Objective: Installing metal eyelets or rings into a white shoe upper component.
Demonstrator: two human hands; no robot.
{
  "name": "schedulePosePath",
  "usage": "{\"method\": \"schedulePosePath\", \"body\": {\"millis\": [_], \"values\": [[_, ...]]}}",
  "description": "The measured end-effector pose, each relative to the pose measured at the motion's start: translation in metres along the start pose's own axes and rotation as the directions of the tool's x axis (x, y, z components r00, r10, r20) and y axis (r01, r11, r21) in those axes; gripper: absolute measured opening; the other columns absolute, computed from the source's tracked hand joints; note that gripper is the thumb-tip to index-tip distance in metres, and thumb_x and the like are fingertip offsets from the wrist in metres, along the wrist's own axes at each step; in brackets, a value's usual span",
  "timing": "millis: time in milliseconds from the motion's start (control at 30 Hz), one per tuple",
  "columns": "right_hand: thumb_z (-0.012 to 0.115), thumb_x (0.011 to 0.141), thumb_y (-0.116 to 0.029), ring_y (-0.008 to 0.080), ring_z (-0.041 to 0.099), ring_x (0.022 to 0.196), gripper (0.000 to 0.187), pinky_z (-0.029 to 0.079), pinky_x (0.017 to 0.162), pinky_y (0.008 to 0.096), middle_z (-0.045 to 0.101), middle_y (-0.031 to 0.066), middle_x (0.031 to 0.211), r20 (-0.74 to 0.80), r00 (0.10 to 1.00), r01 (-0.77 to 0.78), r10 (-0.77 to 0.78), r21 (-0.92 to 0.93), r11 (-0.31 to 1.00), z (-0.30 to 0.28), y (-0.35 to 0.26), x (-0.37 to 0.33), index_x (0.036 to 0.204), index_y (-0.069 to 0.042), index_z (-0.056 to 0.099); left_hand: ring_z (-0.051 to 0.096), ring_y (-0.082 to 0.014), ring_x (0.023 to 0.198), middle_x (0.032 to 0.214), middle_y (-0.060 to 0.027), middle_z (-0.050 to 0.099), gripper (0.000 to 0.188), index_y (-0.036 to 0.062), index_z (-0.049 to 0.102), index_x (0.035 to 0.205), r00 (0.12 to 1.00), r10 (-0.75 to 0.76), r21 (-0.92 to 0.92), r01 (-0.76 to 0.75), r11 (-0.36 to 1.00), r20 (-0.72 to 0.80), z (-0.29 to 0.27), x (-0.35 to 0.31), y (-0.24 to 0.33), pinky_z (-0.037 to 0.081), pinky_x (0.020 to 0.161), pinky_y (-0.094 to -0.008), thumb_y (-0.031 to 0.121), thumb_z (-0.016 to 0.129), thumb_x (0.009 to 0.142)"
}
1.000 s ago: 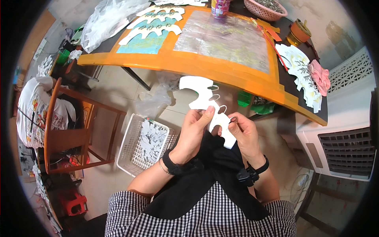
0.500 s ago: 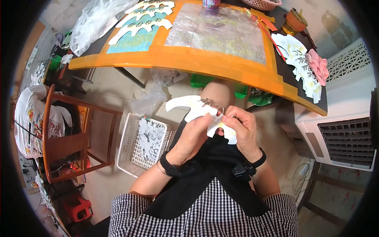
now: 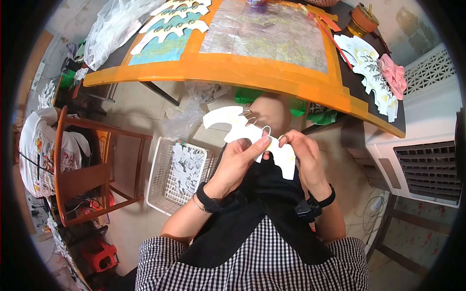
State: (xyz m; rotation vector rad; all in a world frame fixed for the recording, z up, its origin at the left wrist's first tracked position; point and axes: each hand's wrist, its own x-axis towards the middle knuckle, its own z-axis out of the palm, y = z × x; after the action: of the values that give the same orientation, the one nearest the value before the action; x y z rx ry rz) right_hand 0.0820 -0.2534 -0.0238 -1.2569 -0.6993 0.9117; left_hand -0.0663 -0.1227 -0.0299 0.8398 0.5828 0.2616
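Over my lap I hold a white scalloped card strip (image 3: 237,128) with faint yellowish marks and several small metal rings standing along its upper edge. My left hand (image 3: 233,167) pinches the strip near its middle, thumb on top and fingers underneath. At the right end, my right hand (image 3: 308,160) has its thumb and fingers closed at a thin metal ring (image 3: 284,138) on the strip's edge. The fingertips partly cover that ring. The strip's right tip hangs down beside my right palm.
The table (image 3: 233,72), edged in orange tape, carries similar ringed strips (image 3: 167,33), a plastic bag (image 3: 114,36) and a pile of white pieces (image 3: 364,58) beside a pink cloth (image 3: 392,75). A white basket (image 3: 154,186) stands left of my legs. A person sits near a wooden chair (image 3: 82,182).
My left thumb has shifted right to the strip's middle. My right hand has moved slightly right and turned, uncovering the strip's right end, and the rings now show more plainly.
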Motion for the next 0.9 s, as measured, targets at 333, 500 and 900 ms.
{"method": "schedulePosePath", "body": {"millis": [333, 500, 900], "values": [[0.071, 0.102, -0.015, 0.0023, 0.053, 0.081, 0.016, 0.043, 0.072, 0.0193, 0.063, -0.0039, 0.091, -0.026, 0.997, 0.066, -0.066, -0.003, 0.998, 0.004, 0.006, -0.005, 0.098, -0.001, 0.064, 0.064, -0.0123, 0.107, 0.119, -0.0048, 0.066, 0.040, -0.0004, 0.058, 0.130, 0.989, 0.133, 0.012, -0.134, 0.991, 0.066, 0.012, -0.001, 0.001, 0.053, 0.096, -0.0309, 0.008, 0.076, 0.095], [0.069, 0.103, -0.017, 0.0031, 0.055, 0.085, 0.017, 0.044, 0.075, 0.0202, 0.064, -0.0027, 0.093, -0.062, 0.998, -0.019, 0.019, 0.010, 1.000, -0.009, 0.002, -0.010, 0.100, -0.001, 0.064, 0.065, -0.0136, 0.109, 0.120, -0.0034, 0.065, 0.048, 0.0023, 0.058, 0.131, 0.994, 0.103, 0.055, -0.104, 0.993, 0.027, 0.012, -0.001, 0.003, 0.054, 0.098, -0.0327, -0.003, 0.080, 0.088], [0.072, 0.099, -0.012, 0.0038, 0.058, 0.080, 0.014, 0.048, 0.072, 0.0225, 0.065, -0.0017, 0.088, -0.032, 0.997, 0.056, -0.064, -0.192, 0.980, -0.007, 0.001, -0.013, 0.099, 0.001, 0.065, 0.064, -0.0137, 0.104, 0.118, -0.0063, 0.068, 0.039, 0.0000, 0.062, 0.129, 0.998, 0.026, -0.181, -0.016, 0.983, 0.054, 0.006, -0.005, 0.013, 0.052, 0.094, -0.0308, 0.006, 0.076, 0.093]]}}
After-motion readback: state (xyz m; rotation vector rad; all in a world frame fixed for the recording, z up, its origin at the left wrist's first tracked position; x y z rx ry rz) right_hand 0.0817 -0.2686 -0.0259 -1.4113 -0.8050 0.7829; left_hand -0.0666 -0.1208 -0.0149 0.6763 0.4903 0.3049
